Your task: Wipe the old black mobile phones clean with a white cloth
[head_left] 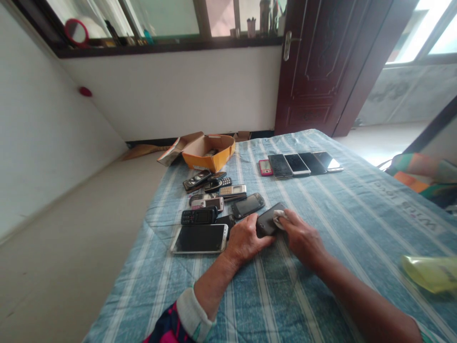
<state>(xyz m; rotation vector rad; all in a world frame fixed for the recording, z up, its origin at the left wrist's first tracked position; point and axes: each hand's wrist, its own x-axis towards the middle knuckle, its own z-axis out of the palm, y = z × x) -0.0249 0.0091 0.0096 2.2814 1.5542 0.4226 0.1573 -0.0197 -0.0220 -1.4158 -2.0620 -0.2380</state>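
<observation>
My left hand (246, 241) grips the lower left edge of a dark mobile phone (267, 222), thumb and fingers on either side of it. Pinched in the fingers of my right hand (302, 238) is a white tissue or cloth (279, 218), pressed on the phone's right part. Just beyond lies a grey touchscreen phone (248, 205). Left of my left hand are a large white smartphone (200, 238) with a black screen and a black keypad phone (199, 216). A further dark phone is partly hidden by my left hand.
Several older phones lie piled near an open orange cardboard box (214, 157). Toward the far right of the striped cloth (342, 219), several smartphones (297, 164) lie in a row beside a small pink device (265, 167). A yellow plastic packet (430, 273) lies at the right.
</observation>
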